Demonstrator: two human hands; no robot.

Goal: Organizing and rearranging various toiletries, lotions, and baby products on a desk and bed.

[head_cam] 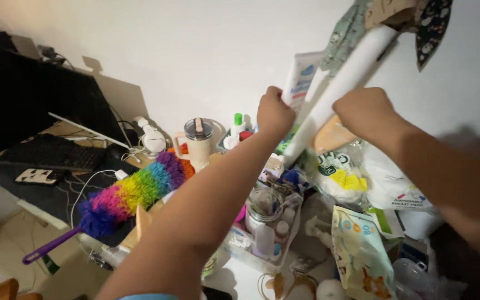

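My left hand [274,113] is raised before the white wall and grips a white squeeze tube with blue print [302,75]. Just to its right, my right hand [366,113] is closed around a long white roll [344,83] that slants up to the right. Patterned fabric pieces [432,25] hang at the roll's upper end. Both forearms reach over a cluttered white tabletop [240,280].
A rainbow duster with a purple handle [131,194] lies at the left. Behind it are a black keyboard [56,151], a dark monitor [23,94] and a cream tumbler with a lid [199,141]. A clear bin of bottles [263,228] and several printed bags [359,253] crowd the right.
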